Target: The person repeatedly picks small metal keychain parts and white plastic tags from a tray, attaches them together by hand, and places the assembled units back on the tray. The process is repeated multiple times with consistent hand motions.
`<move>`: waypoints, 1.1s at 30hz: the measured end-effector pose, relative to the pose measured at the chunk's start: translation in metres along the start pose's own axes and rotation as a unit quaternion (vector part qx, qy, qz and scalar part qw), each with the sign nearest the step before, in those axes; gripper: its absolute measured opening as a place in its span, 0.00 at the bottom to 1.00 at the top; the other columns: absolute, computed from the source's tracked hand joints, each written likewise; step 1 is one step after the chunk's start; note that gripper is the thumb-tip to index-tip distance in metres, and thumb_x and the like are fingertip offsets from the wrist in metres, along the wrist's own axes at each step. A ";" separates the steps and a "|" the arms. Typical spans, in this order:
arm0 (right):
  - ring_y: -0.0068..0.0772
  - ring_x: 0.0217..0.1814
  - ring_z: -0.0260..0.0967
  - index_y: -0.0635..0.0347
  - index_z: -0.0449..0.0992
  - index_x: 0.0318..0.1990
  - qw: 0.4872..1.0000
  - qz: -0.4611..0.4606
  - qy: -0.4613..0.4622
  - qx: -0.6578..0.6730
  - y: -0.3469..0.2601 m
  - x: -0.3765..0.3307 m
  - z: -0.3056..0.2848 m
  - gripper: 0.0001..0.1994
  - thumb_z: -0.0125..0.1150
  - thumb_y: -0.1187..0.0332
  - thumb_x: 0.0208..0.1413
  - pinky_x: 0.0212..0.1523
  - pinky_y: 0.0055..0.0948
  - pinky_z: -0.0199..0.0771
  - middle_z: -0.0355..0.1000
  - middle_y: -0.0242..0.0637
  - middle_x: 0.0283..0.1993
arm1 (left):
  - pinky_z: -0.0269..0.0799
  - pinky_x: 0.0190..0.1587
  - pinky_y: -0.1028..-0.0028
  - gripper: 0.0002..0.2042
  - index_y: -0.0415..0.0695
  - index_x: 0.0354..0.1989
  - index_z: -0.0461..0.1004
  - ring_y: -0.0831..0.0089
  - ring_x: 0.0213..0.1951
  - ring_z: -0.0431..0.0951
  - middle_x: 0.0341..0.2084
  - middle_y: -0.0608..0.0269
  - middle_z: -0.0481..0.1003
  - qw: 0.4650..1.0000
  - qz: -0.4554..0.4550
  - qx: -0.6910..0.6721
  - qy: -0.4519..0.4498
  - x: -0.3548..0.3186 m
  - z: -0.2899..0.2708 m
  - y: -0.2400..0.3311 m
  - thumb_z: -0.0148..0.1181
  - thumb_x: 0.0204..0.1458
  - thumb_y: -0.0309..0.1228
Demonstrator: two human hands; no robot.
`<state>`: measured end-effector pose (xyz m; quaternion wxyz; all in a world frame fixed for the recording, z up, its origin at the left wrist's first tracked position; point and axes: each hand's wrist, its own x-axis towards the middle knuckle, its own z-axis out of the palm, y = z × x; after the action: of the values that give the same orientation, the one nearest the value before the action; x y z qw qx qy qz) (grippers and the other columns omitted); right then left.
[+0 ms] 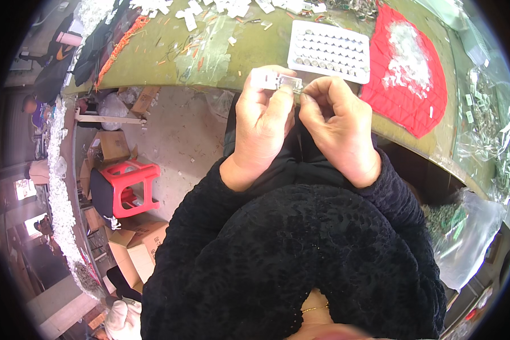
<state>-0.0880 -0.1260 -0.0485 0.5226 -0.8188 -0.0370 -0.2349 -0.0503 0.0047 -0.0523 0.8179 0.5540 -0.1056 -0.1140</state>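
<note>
Over the front edge of the green table, my left hand point(259, 124) is closed around a small white plastic casing point(265, 79). A see-through part point(289, 83) sits at the casing's right end, under my left thumb. Close beside it, my right hand point(341, 122) is closed in a pinch, thumb against forefinger, at the right end of the see-through part. Whatever lies between those fingertips is too small to make out. Just beyond my hands lies a white tray point(296, 45) holding rows of small round silvery pieces.
Right of the tray, a red quilted cloth point(379, 107) bears a heap of small see-through pieces point(405, 56). White casings point(190, 20) lie scattered along the table's point(255, 56) far side. Bags of small parts point(484, 124) are at right. A red stool point(133, 184) and cardboard boxes point(136, 249) stand at left.
</note>
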 end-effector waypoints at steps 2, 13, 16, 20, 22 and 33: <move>0.44 0.25 0.75 0.61 0.70 0.35 0.998 -0.038 0.005 -0.046 0.000 0.001 -0.001 0.08 0.64 0.75 0.50 0.26 0.34 0.74 0.74 0.44 0.27 | 0.58 0.23 0.85 0.07 0.41 0.46 0.67 0.89 0.23 0.62 0.29 0.71 0.70 0.999 0.015 0.032 0.010 -0.002 0.002 0.000 0.50 0.60 0.22; 0.31 0.24 0.73 0.66 0.71 0.37 0.980 0.118 -0.089 0.137 0.003 0.001 -0.010 0.06 0.59 0.73 0.56 0.25 0.27 0.72 0.74 0.40 0.26 | 0.58 0.14 0.81 0.11 0.37 0.49 0.68 0.82 0.14 0.62 0.21 0.67 0.67 0.980 -0.122 -0.136 -0.077 -0.003 -0.010 0.010 0.46 0.63 0.28; 0.23 0.26 0.71 0.67 0.71 0.39 0.917 0.252 -0.138 0.278 0.004 -0.002 -0.013 0.06 0.57 0.72 0.60 0.29 0.22 0.71 0.73 0.37 0.26 | 0.60 0.14 0.80 0.13 0.36 0.51 0.67 0.82 0.14 0.63 0.25 0.67 0.69 0.961 -0.179 -0.199 -0.071 -0.001 -0.016 0.006 0.47 0.64 0.32; 0.41 0.33 0.73 0.64 0.74 0.39 0.997 0.004 -0.048 0.060 0.009 -0.002 -0.025 0.05 0.61 0.75 0.56 0.35 0.31 0.73 0.73 0.44 0.33 | 0.61 0.14 0.80 0.16 0.35 0.53 0.67 0.81 0.20 0.66 0.32 0.65 0.71 0.970 -0.126 -0.188 -0.084 0.006 -0.029 0.003 0.51 0.62 0.32; 0.46 0.35 0.73 0.64 0.75 0.39 0.992 -0.099 0.044 -0.071 0.019 0.007 -0.041 0.05 0.61 0.76 0.55 0.36 0.33 0.73 0.72 0.45 0.34 | 0.65 0.15 0.80 0.15 0.32 0.52 0.67 0.79 0.23 0.67 0.37 0.58 0.73 0.971 -0.120 -0.197 -0.069 0.011 -0.035 0.002 0.52 0.61 0.30; 0.49 0.37 0.70 0.62 0.74 0.34 0.966 -0.082 -0.049 -0.240 0.063 0.032 -0.071 0.05 0.62 0.73 0.51 0.37 0.40 0.72 0.69 0.44 0.33 | 0.80 0.34 0.79 0.17 0.33 0.56 0.66 0.73 0.34 0.80 0.49 0.40 0.73 0.915 -0.248 -0.295 -0.116 0.015 -0.033 -0.017 0.54 0.59 0.23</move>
<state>-0.0647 -0.2223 -0.0639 0.2870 -0.9248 -0.0721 -0.2390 -0.0269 0.0228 -0.0790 0.8717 0.2790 -0.0203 -0.4025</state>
